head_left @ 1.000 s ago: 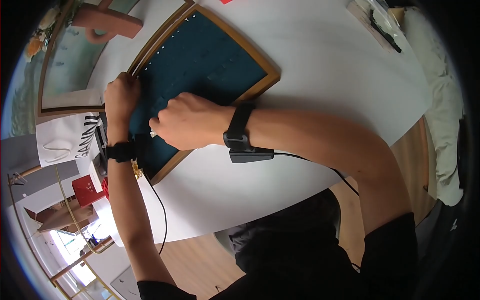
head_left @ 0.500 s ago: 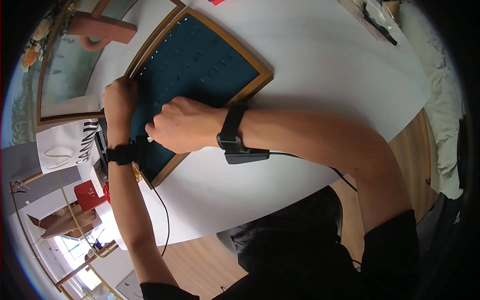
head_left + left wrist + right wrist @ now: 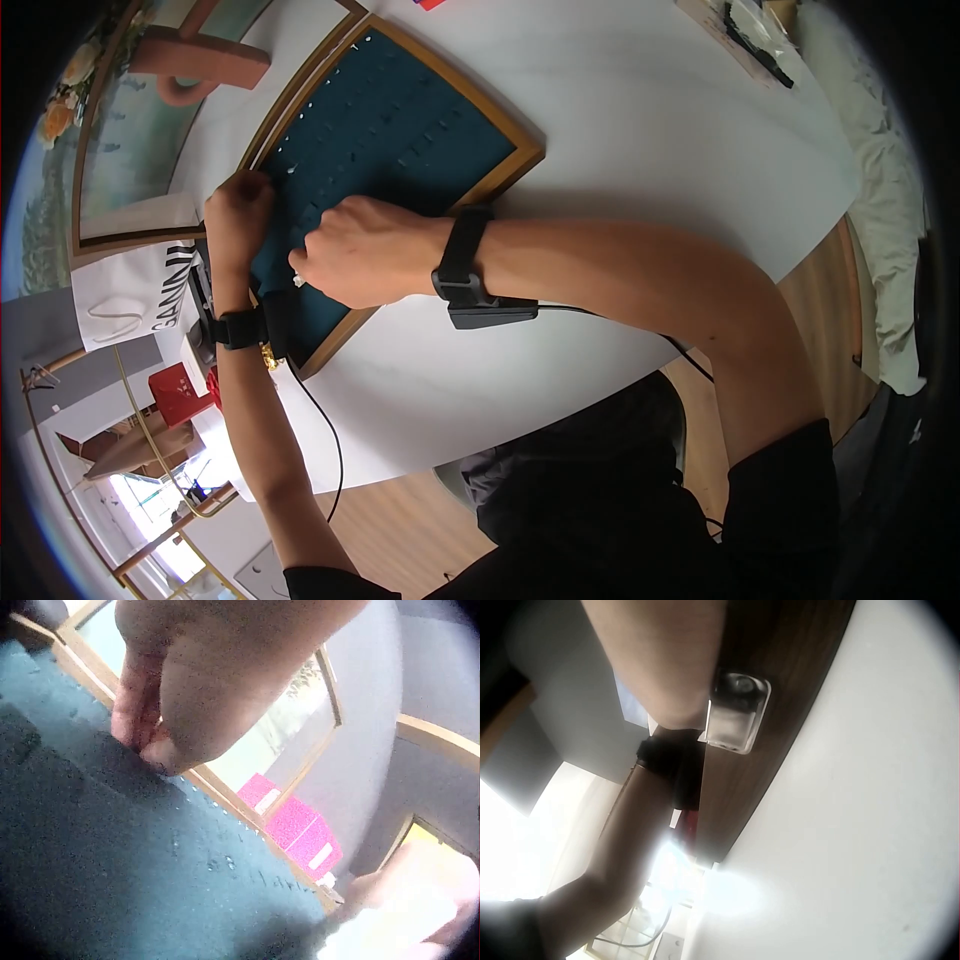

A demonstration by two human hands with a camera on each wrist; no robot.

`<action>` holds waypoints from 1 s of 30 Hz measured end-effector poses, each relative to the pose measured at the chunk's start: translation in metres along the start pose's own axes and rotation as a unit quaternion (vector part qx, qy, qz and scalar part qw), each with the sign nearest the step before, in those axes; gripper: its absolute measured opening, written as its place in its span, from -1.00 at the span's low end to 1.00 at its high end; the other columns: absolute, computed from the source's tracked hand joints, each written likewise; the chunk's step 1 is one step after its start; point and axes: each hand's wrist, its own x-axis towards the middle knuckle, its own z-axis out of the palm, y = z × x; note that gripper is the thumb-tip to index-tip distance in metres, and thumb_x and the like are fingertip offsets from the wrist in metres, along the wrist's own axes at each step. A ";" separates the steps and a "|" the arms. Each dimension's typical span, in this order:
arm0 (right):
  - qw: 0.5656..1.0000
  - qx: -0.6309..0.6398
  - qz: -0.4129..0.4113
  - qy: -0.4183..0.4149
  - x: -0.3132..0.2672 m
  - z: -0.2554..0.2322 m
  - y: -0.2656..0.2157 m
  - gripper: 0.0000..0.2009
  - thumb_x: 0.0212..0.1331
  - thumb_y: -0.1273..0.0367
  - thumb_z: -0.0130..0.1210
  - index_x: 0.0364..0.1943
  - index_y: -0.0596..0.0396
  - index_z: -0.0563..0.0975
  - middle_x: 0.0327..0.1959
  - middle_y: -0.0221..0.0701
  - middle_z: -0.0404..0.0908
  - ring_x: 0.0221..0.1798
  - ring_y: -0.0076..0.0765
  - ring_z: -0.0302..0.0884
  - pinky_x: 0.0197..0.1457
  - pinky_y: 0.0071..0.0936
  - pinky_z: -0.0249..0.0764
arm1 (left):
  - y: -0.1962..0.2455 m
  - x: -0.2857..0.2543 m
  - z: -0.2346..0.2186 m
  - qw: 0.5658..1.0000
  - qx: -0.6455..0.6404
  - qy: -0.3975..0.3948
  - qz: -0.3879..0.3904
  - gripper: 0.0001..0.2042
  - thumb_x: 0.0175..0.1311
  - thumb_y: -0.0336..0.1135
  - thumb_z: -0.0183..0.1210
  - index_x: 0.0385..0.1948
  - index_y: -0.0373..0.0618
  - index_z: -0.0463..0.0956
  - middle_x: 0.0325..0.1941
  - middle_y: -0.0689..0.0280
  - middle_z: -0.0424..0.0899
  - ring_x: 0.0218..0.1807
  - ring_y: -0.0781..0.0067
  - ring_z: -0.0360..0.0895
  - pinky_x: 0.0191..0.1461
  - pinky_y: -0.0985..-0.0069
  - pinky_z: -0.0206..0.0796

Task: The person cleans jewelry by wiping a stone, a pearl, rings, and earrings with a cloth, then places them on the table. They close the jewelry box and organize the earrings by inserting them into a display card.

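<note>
A wooden-framed display case [image 3: 530,150] lies open on the table, lined with dark teal fabric [image 3: 400,100] with rows of small slits. Tiny shiny studs [image 3: 215,804] line its hinge side. My left hand [image 3: 238,218] is at that side, thumb and finger brought together at the lining beside the row; I cannot tell whether a stud is between them. My right hand [image 3: 370,255] is curled over the case's near side, pinching a small white piece [image 3: 299,281] at its fingertips. A metal latch [image 3: 739,712] shows on the case's wooden side in the right wrist view.
The glazed lid [image 3: 140,235] stands raised at the left, with a pinkish-brown stand [image 3: 205,55] behind it. A white paper bag [image 3: 125,295] and a red box [image 3: 180,393] are lower left. Clear packaging [image 3: 740,45] lies far right on the white table [image 3: 650,130].
My left hand has slid along the hinge side toward me, uncovering another shiny stud on the lining. The right hand stays curled with the small white piece; the whole view has shifted slightly.
</note>
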 end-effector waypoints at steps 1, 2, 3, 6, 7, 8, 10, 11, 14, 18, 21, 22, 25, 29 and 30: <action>1.000 0.001 -0.001 0.000 0.000 0.001 0.000 -0.87 0.21 0.40 0.11 -0.41 0.18 0.56 -0.62 -0.21 0.61 -0.46 -0.08 0.70 -0.40 -0.23 0.58 | -0.003 -0.002 0.000 0.999 -0.027 -0.012 -0.018 -0.80 0.23 -0.34 0.23 -0.19 -0.22 0.68 -0.36 0.12 0.75 -0.28 0.28 0.73 -0.15 0.37 0.51; 1.000 0.000 -0.002 0.007 0.000 0.001 0.000 -0.87 0.21 0.40 0.11 -0.42 0.17 0.56 -0.62 -0.21 0.61 -0.47 -0.09 0.70 -0.41 -0.24 0.58 | -0.005 -0.002 -0.001 0.998 -0.054 -0.024 -0.036 -0.79 0.25 -0.36 0.22 -0.16 -0.24 0.67 -0.36 0.19 0.76 -0.27 0.42 0.70 -0.14 0.44 0.49; 1.000 -0.001 -0.004 0.013 0.000 0.002 0.001 -0.87 0.21 0.40 0.12 -0.42 0.17 0.56 -0.62 -0.21 0.61 -0.47 -0.09 0.70 -0.41 -0.24 0.57 | -0.013 -0.002 0.000 0.998 -0.054 -0.023 -0.036 -0.79 0.25 -0.36 0.22 -0.16 -0.24 0.67 -0.36 0.19 0.76 -0.27 0.42 0.70 -0.14 0.44 0.49; 1.000 -0.012 0.001 -0.011 0.000 -0.001 0.000 -0.89 0.18 0.41 0.12 -0.42 0.16 0.56 -0.62 -0.22 0.62 -0.48 -0.10 0.70 -0.42 -0.24 0.57 | -0.027 -0.003 0.006 0.966 -0.214 -0.078 -0.122 -0.80 0.30 -0.39 0.20 -0.11 -0.24 0.65 -0.27 0.30 0.74 -0.18 0.53 0.63 -0.03 0.53 0.44; 1.000 -0.011 0.000 -0.012 0.001 -0.001 0.000 -0.89 0.18 0.41 0.12 -0.42 0.16 0.56 -0.62 -0.22 0.62 -0.48 -0.10 0.70 -0.42 -0.24 0.57 | -0.024 -0.005 0.009 0.973 -0.207 -0.057 -0.082 -0.79 0.29 -0.41 0.20 -0.09 -0.23 0.65 -0.28 0.30 0.73 -0.18 0.54 0.62 -0.02 0.52 0.44; 1.000 -0.011 -0.001 -0.015 0.001 -0.001 0.000 -0.91 0.16 0.42 0.12 -0.41 0.16 0.56 -0.62 -0.22 0.62 -0.48 -0.09 0.70 -0.42 -0.24 0.58 | -0.021 -0.007 0.011 0.978 -0.201 -0.035 -0.041 -0.78 0.28 -0.43 0.20 -0.07 -0.21 0.64 -0.29 0.29 0.72 -0.19 0.55 0.62 -0.01 0.52 0.43; 1.000 -0.011 -0.003 -0.017 0.001 -0.002 0.000 -0.92 0.14 0.43 0.12 -0.41 0.16 0.56 -0.62 -0.22 0.62 -0.48 -0.09 0.70 -0.42 -0.25 0.58 | -0.008 -0.008 0.002 0.976 -0.209 -0.059 -0.026 -0.80 0.30 -0.45 0.20 -0.08 -0.21 0.64 -0.27 0.29 0.72 -0.17 0.55 0.61 0.01 0.53 0.42; 1.000 -0.010 -0.003 -0.014 0.001 -0.002 0.000 -0.92 0.12 0.44 0.13 -0.41 0.17 0.56 -0.62 -0.23 0.62 -0.48 -0.09 0.70 -0.42 -0.25 0.58 | -0.004 -0.008 -0.003 0.972 -0.218 -0.084 -0.009 -0.81 0.31 -0.47 0.19 -0.08 -0.21 0.64 -0.25 0.29 0.72 -0.15 0.56 0.61 0.03 0.54 0.42; 1.000 -0.012 -0.004 -0.009 -0.001 -0.002 0.000 -0.92 0.11 0.44 0.13 -0.40 0.17 0.57 -0.62 -0.23 0.62 -0.48 -0.10 0.70 -0.42 -0.26 0.58 | -0.010 -0.008 -0.008 0.965 -0.230 -0.126 -0.022 -0.82 0.35 -0.47 0.18 -0.08 -0.22 0.63 -0.25 0.32 0.72 -0.16 0.57 0.60 0.03 0.55 0.41; 1.000 -0.002 -0.002 -0.006 0.000 -0.001 0.001 -0.91 0.11 0.44 0.13 -0.39 0.18 0.57 -0.60 -0.23 0.63 -0.47 -0.09 0.71 -0.41 -0.25 0.58 | -0.002 -0.006 -0.011 0.969 -0.210 -0.126 -0.026 -0.82 0.37 -0.47 0.16 -0.07 -0.24 0.63 -0.25 0.33 0.71 -0.17 0.59 0.58 0.00 0.56 0.40; 1.000 -0.005 0.001 -0.021 0.000 -0.002 0.000 -0.92 0.12 0.44 0.12 -0.39 0.18 0.57 -0.60 -0.22 0.63 -0.47 -0.08 0.71 -0.41 -0.23 0.59 | 0.001 -0.002 -0.014 0.959 -0.219 -0.176 -0.039 -0.81 0.37 -0.49 0.14 -0.06 -0.29 0.62 -0.24 0.34 0.70 -0.17 0.60 0.56 0.00 0.56 0.39; 1.000 -0.005 0.001 -0.021 0.000 -0.002 0.000 -0.92 0.12 0.44 0.12 -0.39 0.18 0.57 -0.60 -0.22 0.63 -0.47 -0.08 0.71 -0.41 -0.23 0.59 | 0.001 -0.001 -0.015 0.952 -0.236 -0.188 -0.052 -0.81 0.37 -0.49 0.13 -0.06 -0.30 0.61 -0.24 0.34 0.69 -0.16 0.61 0.54 0.01 0.56 0.38; 1.000 0.005 -0.003 -0.012 0.001 0.000 0.000 -0.92 0.13 0.45 0.12 -0.38 0.18 0.57 -0.60 -0.22 0.63 -0.47 -0.07 0.70 -0.41 -0.22 0.59 | 0.003 0.005 -0.018 0.946 -0.243 -0.207 -0.065 -0.78 0.37 -0.49 0.10 -0.04 -0.31 0.61 -0.20 0.32 0.70 -0.12 0.60 0.54 0.04 0.56 0.37; 1.000 0.013 0.000 -0.009 0.001 -0.001 0.000 -0.91 0.13 0.45 0.11 -0.36 0.19 0.57 -0.61 -0.20 0.63 -0.47 -0.06 0.70 -0.41 -0.22 0.59 | 0.008 0.012 -0.013 0.938 -0.265 -0.220 -0.043 -0.73 0.36 -0.51 0.07 0.04 -0.30 0.61 -0.09 0.26 0.72 0.00 0.53 0.58 0.17 0.55 0.36; 1.000 0.012 -0.002 -0.016 0.001 -0.002 0.001 -0.91 0.13 0.45 0.11 -0.36 0.19 0.57 -0.61 -0.20 0.62 -0.47 -0.06 0.70 -0.41 -0.21 0.59 | 0.014 0.016 -0.013 0.938 -0.265 -0.219 -0.041 -0.73 0.36 -0.51 0.07 0.04 -0.30 0.61 -0.09 0.26 0.72 0.00 0.53 0.58 0.17 0.55 0.36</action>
